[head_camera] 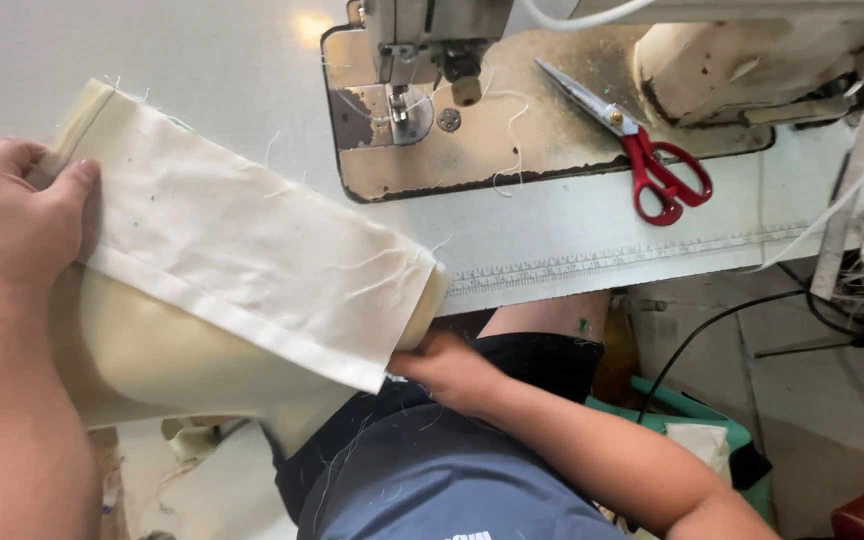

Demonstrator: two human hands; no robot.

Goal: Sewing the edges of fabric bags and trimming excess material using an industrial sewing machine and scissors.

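L hand (12,215): closed on left end of cream fabric piece (242,250), thumb on top.
Fabric: held up w/ both hands over worktop's (592,225) front-left edge.
R hand (442,368): gripped fabric's lower right corner, fingers hidden under cloth.
Sewing machine (472,90): at back of worktop.
Red scissors (642,150): lay on machine bed, right.

The left hand (7,215) sits at the left edge of the frame, fingers curled, thumb pressed flat. The right hand (444,368) lies at lower centre, fingers hidden, its bare forearm running toward the lower right.
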